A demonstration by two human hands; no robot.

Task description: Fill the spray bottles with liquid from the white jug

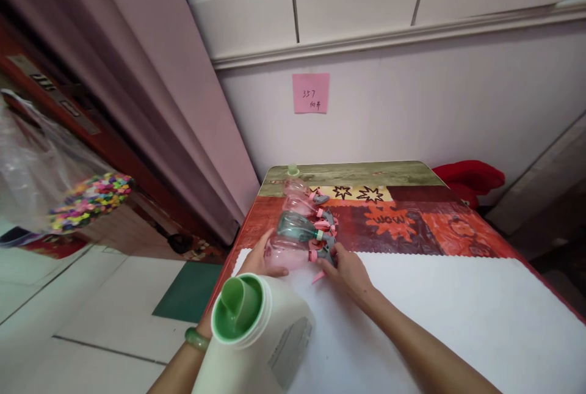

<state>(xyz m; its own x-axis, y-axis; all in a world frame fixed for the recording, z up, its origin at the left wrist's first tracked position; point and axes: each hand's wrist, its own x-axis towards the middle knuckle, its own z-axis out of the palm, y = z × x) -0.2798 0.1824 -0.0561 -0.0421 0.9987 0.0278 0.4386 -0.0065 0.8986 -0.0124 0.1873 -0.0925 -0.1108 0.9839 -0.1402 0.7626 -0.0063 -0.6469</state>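
Note:
Several see-through spray bottles lie on their sides in a row along the table's left part, with their grey and pink spray heads to the right. Nearest is a pink spray bottle. My left hand is curled round its base, thumb along the near side. My right hand grips its spray head. Just beyond lies a green spray bottle, then a pink one. A large white bottle with an open green spout stands in front, hiding part of my left forearm.
White sheeting covers the near part of the table; a patterned cloth shows beyond. A small green cap stands at the far edge. A pink note is on the wall. A clear bag with colourful pieces hangs at left.

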